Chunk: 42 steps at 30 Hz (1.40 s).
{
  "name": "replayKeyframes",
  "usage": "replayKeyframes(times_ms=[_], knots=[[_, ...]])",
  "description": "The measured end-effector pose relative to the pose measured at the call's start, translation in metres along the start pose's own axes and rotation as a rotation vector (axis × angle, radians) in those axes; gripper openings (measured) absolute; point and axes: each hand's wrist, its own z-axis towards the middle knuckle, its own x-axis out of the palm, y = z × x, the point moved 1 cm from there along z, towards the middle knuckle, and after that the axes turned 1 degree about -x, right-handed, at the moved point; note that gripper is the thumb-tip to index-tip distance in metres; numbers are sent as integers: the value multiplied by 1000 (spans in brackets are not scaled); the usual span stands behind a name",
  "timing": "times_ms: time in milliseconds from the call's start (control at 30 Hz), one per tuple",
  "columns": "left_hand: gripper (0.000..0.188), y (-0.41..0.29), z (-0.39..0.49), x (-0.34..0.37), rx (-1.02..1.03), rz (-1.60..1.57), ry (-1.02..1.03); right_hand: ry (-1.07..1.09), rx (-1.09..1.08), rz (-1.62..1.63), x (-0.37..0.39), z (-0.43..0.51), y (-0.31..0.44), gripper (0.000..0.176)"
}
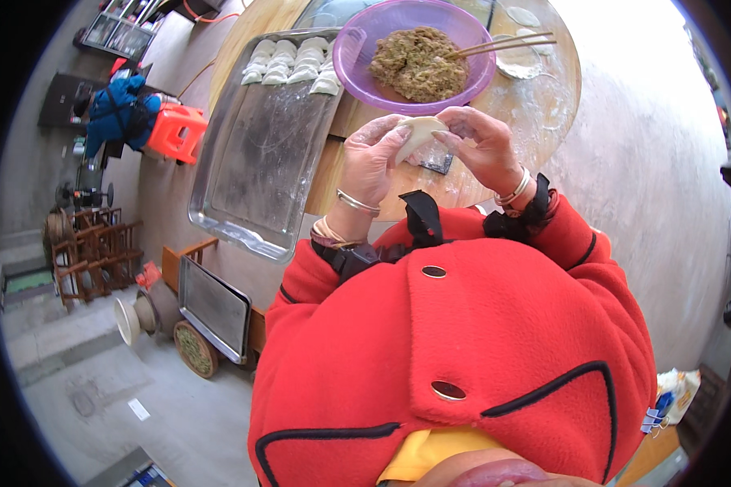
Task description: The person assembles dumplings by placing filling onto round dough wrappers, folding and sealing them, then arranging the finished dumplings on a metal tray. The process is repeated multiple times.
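Note:
Between both hands is a folded dumpling point(419, 135), a pale half-round of dough. The fingers and thumb of my left hand point(374, 152) pinch its left side; those of my right hand point(478, 146) pinch its right end. Flour dusts the fingers. Just beyond the hands stands a purple plastic bowl point(347, 67) of minced filling point(420, 64), with a pair of wooden chopsticks point(505, 44) resting in it. To the left, a metal tray point(250, 158) holds rows of shaped dumplings point(286, 61) at its far end. Round dough wrappers point(518, 58) lie right of the bowl.
The round wooden table point(560, 103) is floured on its right side. A dark phone-like object point(438, 161) lies under the hands. Lower left are another metal tray point(213, 304) and a round basket point(195, 350). A person in blue point(113, 115) is near a red plastic stool point(180, 131) at far left.

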Motion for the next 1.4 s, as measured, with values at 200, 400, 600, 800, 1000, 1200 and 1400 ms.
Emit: replayKeyframes(times_ms=[200,400,600,800,1000,1200,1400], knots=[[25,0,3,0,-34,-23,167,-53,-85,-139,-3,-5,8,20],[27,14,8,10,-59,64,234,-93,-45,-81,-14,-16,9,19],[28,21,17,36,8,180,275,-108,-148,-183,-42,-11,-2,16],[30,40,29,70,-120,-14,206,-49,6,13,-83,-8,-16,12],[26,64,44,88,-62,147,116,56,267,255,-126,-3,-39,19],[25,80,50,111,12,247,37,163,226,230,-148,4,-51,19],[23,87,48,129,34,226,-29,275,176,229,-170,10,-49,19]])
